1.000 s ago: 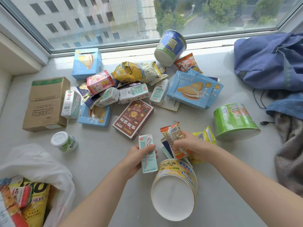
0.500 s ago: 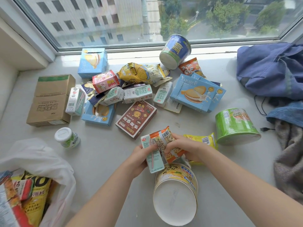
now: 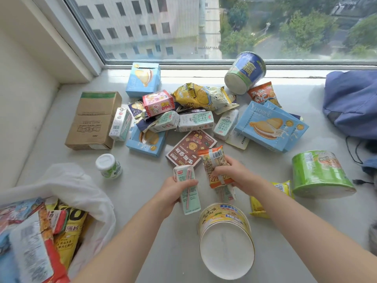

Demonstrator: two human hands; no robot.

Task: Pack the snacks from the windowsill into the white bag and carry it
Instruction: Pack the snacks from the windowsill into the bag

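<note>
My left hand [image 3: 175, 190] grips a pale green milk carton [image 3: 187, 193] with a pink straw, held upright above the sill. My right hand [image 3: 234, 174] grips an orange snack packet [image 3: 214, 166] together with a second small carton [image 3: 226, 193] beneath it. Both hands hover side by side over the grey windowsill [image 3: 142, 201]. The white bag [image 3: 81, 188] lies open at the lower left, holding several snack packets. A pile of snacks [image 3: 193, 117], boxes, cartons and bags, sits in the middle of the sill.
A yellow noodle bowl [image 3: 226, 240] lies on its side just below my hands, a green one [image 3: 320, 174] to the right, a blue one [image 3: 244, 72] by the window. A brown cardboard box [image 3: 93, 121] and small white bottle [image 3: 109, 166] are left. Blue cloth [image 3: 350, 103] lies far right.
The hands came together, then drew slightly apart while lifting. My right hand raised the orange packet off the sill with a second carton under it. The view shifted rightward and closer.
</note>
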